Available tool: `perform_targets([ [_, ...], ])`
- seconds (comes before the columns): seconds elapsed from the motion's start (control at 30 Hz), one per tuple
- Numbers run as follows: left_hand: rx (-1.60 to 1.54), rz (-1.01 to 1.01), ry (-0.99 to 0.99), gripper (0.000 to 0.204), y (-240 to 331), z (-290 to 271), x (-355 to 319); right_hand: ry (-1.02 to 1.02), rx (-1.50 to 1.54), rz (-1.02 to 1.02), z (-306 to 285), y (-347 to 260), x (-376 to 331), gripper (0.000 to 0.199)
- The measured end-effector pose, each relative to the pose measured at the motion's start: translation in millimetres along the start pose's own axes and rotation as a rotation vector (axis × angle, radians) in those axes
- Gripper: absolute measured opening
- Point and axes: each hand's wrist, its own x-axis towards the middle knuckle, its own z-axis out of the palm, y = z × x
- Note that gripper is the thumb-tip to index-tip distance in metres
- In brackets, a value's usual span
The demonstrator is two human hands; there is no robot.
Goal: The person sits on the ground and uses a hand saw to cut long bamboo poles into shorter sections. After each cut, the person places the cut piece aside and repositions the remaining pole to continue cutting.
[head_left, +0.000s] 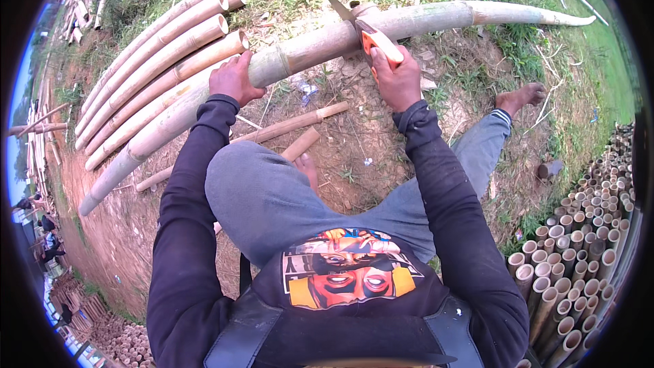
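Black sleeves and a dark printed shirt fill the lower edge, with a raised knee in grey trousers (272, 197) between the 2 forearms. Beyond the knee, a long bamboo pole (300, 54) lies slantwise across the person's front, running from the bare earth at the lower left to a tapered tip on the grass at the upper right. The left hand (234, 80) is clamped over the pole's near side, fingers curled onto it. The right hand (398, 80) is wrapped tight around the orange handle of a handsaw (361, 27), whose blade stands against the pole just right of a node, its point rising past the far side. The 2 hands are well apart along the pole. Behind the left hand, 4 more thick bamboo poles (170, 41) lie side by side. 2 thin split sticks (286, 129) rest on the dirt under the pole. A bare foot (521, 97) lies on the ground at right, and a stack of cut bamboo tubes (586, 245) shows its open ends at the right edge.
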Motion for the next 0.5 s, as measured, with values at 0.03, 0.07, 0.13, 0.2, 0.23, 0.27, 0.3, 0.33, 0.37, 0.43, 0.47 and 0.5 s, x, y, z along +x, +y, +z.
perform_targets([
  [0.03,0.022,-0.015,0.006,0.096,0,-3,0,-0.01,0.0,-0.006,10,7,24,0.03],
  [0.07,0.035,-0.029,-0.01,0.097,0,-6,-1,-0.011,0.011,-0.027,16,11,32,0.031],
  [0.13,0.029,-0.034,-0.067,0.102,3,-7,-1,0.001,-0.027,0.046,-1,11,4,0.029],
  [0.2,0.04,-0.023,-0.032,0.104,3,-7,0,-0.008,0.018,0.022,-37,-2,-65,0.025],
  [0.23,0.035,-0.032,-0.056,0.105,3,-4,-1,0.029,0.044,0.089,-60,-12,-109,0.022],
  [0.27,0.026,-0.014,-0.03,0.103,4,-1,-1,0.016,0.048,0.197,-87,-23,-152,0.02],
  [0.3,0.023,-0.006,-0.017,0.102,3,1,0,0.017,-0.065,0.206,-108,-35,-186,0.019],
  [0.33,0.02,0.001,-0.001,0.1,2,3,1,0.026,-0.084,0.119,-121,-42,-211,0.019],
  [0.37,0.018,0.002,0.017,0.099,0,5,1,0.061,-0.088,0.079,-127,-46,-223,0.019],
  [0.43,0.019,-0.008,-0.021,0.1,-1,6,2,0.036,-0.094,0.091,-114,-41,-200,0.019],
  [0.47,0.026,-0.014,-0.028,0.1,-1,5,3,0.037,-0.049,0.008,-98,-36,-174,0.02],
  [0.5,0.029,-0.009,-0.014,0.1,-1,4,2,0.076,0.052,0.066,-69,-20,-133,0.019],
])
